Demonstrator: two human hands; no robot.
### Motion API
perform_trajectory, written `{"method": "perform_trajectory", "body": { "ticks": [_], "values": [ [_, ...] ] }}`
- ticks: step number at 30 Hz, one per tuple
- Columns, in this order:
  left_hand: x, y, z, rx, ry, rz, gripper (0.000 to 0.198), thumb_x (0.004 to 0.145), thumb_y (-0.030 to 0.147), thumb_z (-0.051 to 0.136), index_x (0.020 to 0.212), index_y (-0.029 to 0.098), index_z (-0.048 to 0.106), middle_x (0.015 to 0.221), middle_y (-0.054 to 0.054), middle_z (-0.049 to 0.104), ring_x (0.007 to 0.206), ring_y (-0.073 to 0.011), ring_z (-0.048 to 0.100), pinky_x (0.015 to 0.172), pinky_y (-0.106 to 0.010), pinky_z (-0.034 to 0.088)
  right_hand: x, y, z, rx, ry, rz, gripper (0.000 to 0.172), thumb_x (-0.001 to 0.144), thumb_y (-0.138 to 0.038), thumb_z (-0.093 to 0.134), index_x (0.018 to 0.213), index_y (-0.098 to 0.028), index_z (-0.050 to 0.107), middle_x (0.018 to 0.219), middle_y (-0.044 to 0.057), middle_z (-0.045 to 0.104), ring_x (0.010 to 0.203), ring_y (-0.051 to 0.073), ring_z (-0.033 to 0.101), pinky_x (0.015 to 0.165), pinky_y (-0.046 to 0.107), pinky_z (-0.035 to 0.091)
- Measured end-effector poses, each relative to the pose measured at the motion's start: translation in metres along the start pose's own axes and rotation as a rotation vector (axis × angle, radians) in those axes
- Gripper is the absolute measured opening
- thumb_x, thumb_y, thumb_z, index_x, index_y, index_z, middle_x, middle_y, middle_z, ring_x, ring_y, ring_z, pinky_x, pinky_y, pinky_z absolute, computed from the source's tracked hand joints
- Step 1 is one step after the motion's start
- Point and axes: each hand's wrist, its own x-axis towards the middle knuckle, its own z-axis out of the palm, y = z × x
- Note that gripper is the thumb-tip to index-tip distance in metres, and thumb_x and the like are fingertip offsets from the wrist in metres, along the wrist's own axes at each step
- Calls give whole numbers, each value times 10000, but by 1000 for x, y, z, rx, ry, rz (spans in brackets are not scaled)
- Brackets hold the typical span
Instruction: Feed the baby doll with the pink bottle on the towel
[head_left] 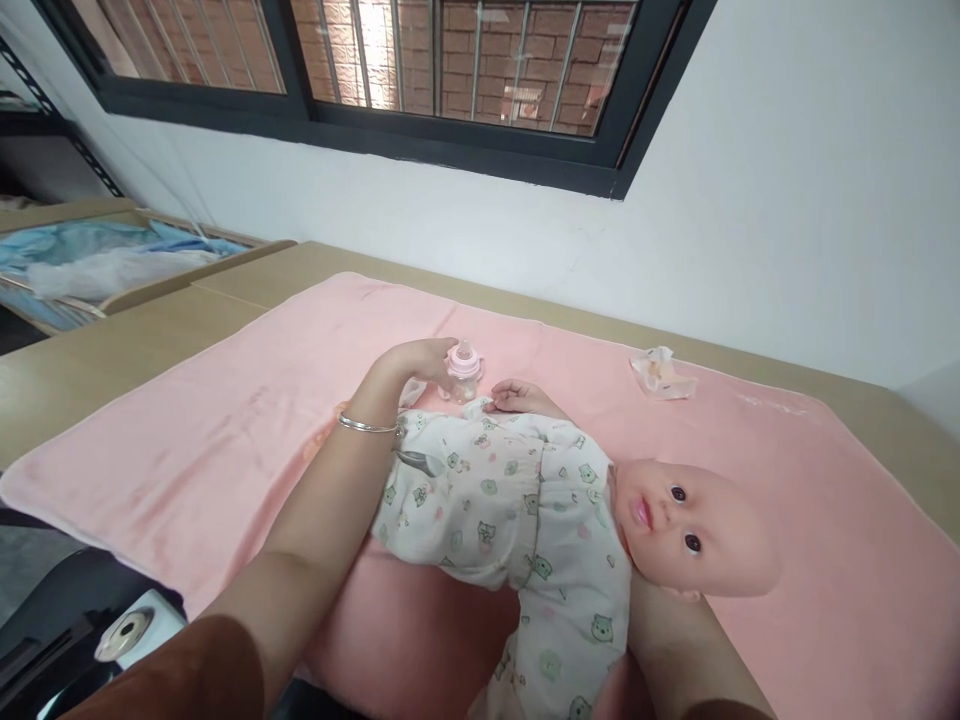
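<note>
A baby doll (502,490) in a white romper with green bear prints lies on its back across my lap, head to the right. My left hand (426,362) reaches past the doll to a small baby bottle (465,368) with a pink collar and clear teat. Its fingers close on the bottle's left side; the bottle stands upright on the pink blanket (247,390). My right forearm (675,640) passes under the doll's neck, and the hand there is hidden behind the doll. The doll's own small hand (519,396) rests just right of the bottle.
A crumpled, stained tissue (661,374) lies on the blanket at the back right. Something orange (321,438) shows partly behind my left forearm. The wooden table (247,270) meets a white wall under a barred window. At far left stands a tray (120,262) with blue and clear plastic.
</note>
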Motion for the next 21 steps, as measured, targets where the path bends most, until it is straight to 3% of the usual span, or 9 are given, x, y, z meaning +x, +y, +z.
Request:
{"method": "perform_trajectory", "body": {
  "ticks": [5,10,16,21],
  "values": [
    [-3,-12,-7,249,-103,-335,379,949,377,618,1258,163,574,1275,-99,592,1118,-240,611,943,-460,540,-3,-7,4,-19,-51,-304,632,362,-495,846,939,-291,683,774,1,598,880,147,647,714,220,550],
    [-1,-14,5,336,-251,-477,341,951,373,618,1207,149,597,1189,-85,628,1028,-212,642,874,-410,571,-5,-19,13,-45,-126,-352,668,425,-579,802,1019,-300,674,876,6,627,1039,156,641,812,209,552],
    [-11,-3,3,373,-142,-436,340,948,364,624,1208,148,594,1185,-88,626,1020,-207,642,861,-396,572,4,3,22,-131,-189,-359,664,464,-545,813,1052,-274,668,959,0,649,1141,158,623,874,226,541],
    [-54,29,-20,362,83,-177,237,935,341,632,1054,136,628,1013,-43,649,875,-164,637,775,-337,557,14,39,36,-211,-101,-318,500,664,-613,674,972,-218,669,959,-7,624,1183,149,604,951,311,504]
  ]
}}
